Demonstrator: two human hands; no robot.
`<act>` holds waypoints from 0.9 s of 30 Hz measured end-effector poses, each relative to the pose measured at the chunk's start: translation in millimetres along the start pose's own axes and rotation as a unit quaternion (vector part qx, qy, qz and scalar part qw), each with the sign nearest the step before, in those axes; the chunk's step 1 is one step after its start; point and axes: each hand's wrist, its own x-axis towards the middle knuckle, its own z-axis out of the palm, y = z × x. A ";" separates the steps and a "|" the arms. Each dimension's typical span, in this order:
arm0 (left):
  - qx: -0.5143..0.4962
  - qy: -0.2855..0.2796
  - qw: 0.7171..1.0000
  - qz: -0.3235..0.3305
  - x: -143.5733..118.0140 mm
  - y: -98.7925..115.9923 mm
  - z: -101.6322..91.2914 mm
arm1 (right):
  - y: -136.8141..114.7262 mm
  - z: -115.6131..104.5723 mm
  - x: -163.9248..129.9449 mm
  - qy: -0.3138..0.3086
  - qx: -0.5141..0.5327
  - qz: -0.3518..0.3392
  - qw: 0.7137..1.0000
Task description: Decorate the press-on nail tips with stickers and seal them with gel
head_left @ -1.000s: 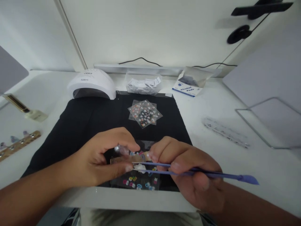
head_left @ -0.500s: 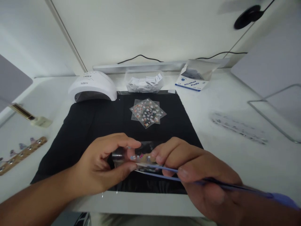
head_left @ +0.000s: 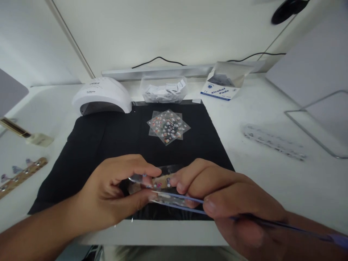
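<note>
My left hand (head_left: pixel 114 188) pinches a curled clear nail sticker sheet (head_left: pixel 161 182) between thumb and fingers, above the front of the black mat (head_left: pixel 114 134). Small coloured designs show on the sheet. A pair of purple tweezers (head_left: pixel 194 199) is gripped in my right hand (head_left: pixel 236 197), its slim prongs reaching to the sheet near my left thumb. The right index fingertip also rests against the sheet's right part. Whether the tips pinch a sticker is too small to tell. Behind the hands, more clear sticker sheets (head_left: pixel 169 127) lie fanned in a pile on the mat.
At the back stand a white nail lamp (head_left: pixel 104 92), a clear box (head_left: pixel 164 95) of white packets and an open alcohol pads box (head_left: pixel 221 90). A polish bottle (head_left: pixel 39 139) and a wooden nail-tip holder (head_left: pixel 25 175) lie left. Clear nail tips (head_left: pixel 274 141) lie right.
The sheet has tilted and bent a little between my hands, and the tweezer prongs look wider apart. The whole view has shifted slightly; both holds stay the same.
</note>
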 end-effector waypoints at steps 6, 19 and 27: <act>0.043 -0.006 0.999 0.019 -2.2 1.6 0.0 | 0.8 -3.1 2.4 0.014 0.027 -0.002 1.000; 0.052 -0.036 0.997 0.044 -1.1 3.3 -1.4 | 1.4 -4.7 4.4 0.031 0.038 0.025 0.998; 0.060 -0.039 0.996 0.045 -2.5 2.2 -2.5 | 1.9 -5.3 2.5 0.036 0.036 0.044 0.998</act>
